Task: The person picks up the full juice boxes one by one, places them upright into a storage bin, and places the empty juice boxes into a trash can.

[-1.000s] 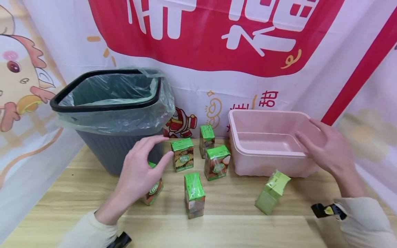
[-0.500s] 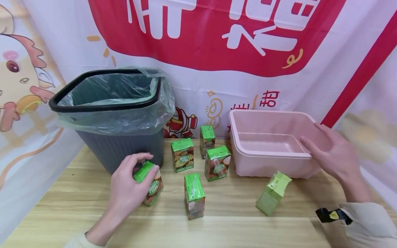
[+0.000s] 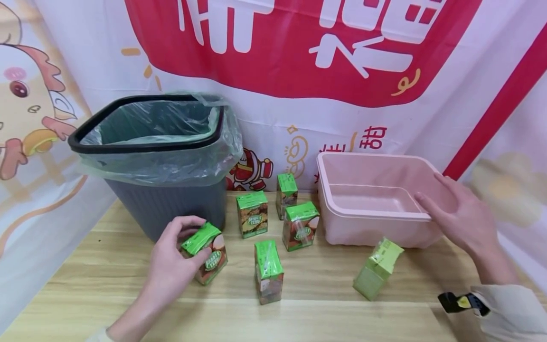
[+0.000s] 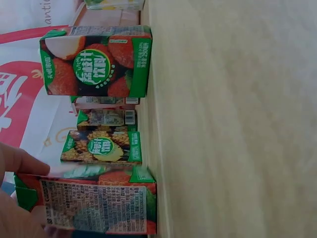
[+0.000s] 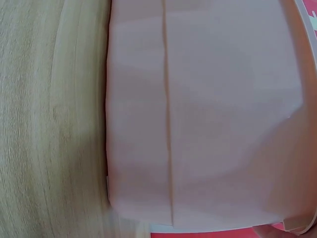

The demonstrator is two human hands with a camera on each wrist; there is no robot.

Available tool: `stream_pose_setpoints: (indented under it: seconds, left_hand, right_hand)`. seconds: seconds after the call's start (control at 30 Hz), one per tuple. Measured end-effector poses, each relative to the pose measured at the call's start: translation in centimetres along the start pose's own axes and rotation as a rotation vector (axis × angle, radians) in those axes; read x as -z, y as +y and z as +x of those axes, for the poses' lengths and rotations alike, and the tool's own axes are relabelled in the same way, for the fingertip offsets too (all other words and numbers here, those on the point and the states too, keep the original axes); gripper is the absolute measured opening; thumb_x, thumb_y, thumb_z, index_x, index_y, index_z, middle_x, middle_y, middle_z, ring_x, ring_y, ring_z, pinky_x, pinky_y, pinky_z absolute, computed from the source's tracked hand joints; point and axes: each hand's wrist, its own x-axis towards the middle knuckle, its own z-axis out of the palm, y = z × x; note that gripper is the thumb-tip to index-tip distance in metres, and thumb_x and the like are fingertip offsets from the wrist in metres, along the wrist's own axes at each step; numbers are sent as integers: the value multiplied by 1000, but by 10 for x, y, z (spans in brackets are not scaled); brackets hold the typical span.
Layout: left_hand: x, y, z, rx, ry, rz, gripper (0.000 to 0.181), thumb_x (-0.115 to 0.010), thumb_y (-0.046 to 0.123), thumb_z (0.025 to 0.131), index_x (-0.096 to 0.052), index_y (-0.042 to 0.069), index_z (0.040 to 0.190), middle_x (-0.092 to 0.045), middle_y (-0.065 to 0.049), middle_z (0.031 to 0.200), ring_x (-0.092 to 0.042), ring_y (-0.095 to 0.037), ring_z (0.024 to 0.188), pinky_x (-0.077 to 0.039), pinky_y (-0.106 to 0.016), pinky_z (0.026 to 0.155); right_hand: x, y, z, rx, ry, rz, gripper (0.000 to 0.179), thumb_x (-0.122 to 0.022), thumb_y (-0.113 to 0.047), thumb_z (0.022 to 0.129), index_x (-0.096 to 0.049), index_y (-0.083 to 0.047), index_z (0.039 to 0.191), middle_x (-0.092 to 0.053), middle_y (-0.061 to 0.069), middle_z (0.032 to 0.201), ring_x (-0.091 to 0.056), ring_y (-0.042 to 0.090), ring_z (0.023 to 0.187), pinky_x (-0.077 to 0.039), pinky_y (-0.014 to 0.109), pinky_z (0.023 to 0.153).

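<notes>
My left hand (image 3: 173,259) grips a green-topped juice carton (image 3: 215,260) by its upper part, thumb on the near side and fingers on the far side. In the left wrist view this carton (image 4: 99,206) shows a printed panel, with a finger at its top. My right hand (image 3: 463,221) holds the right rim of a pink plastic bin (image 3: 372,230), its thumb reaching over the inside. In the right wrist view the bin's side wall (image 5: 228,109) fills most of the frame, and a fingertip shows at its rim.
More juice cartons stand between: a pineapple one (image 3: 253,219), a slim one (image 3: 286,199), one beside the bin (image 3: 300,230), one in front (image 3: 269,280). A pale yellow-green carton (image 3: 376,273) leans before the bin. A grey trash can (image 3: 171,202) with a bag liner stands left.
My left hand has come down and back from near the pineapple carton and taken hold of the left carton, which has turned slightly. My right hand has shifted slightly right along the bin's rim.
</notes>
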Motion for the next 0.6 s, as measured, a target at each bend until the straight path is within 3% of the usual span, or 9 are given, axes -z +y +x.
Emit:
stream_pose_setpoints:
  seconds: [0.2,0.4,0.6]
  left_hand:
    - [2,-2,4,-28,-65,-149,52,-84,-9,80,-66,7,126,-71,-8,128,-66,4,111,-55,-14,89]
    - [6,-7,6,-28,-103,-117,44,-90,3,80,-73,13,120,-76,3,119,-70,1,106,-56,-18,88]
    - [10,-9,8,10,-153,-72,39,-92,13,81,-78,17,117,-77,-2,120,-71,-2,101,-58,-20,88]
  right_hand:
    - [-2,2,0,9,6,-2,80,-56,-60,102,-28,-27,169,-36,30,167,-36,60,143,-32,79,101]
    - [-1,3,0,21,-7,-12,85,-58,-61,101,-26,-22,170,-36,31,167,-35,61,144,-32,79,100]
    - [0,5,-1,21,-38,-30,90,-56,-61,102,-21,-14,170,-27,29,172,-27,61,151,-28,84,103]
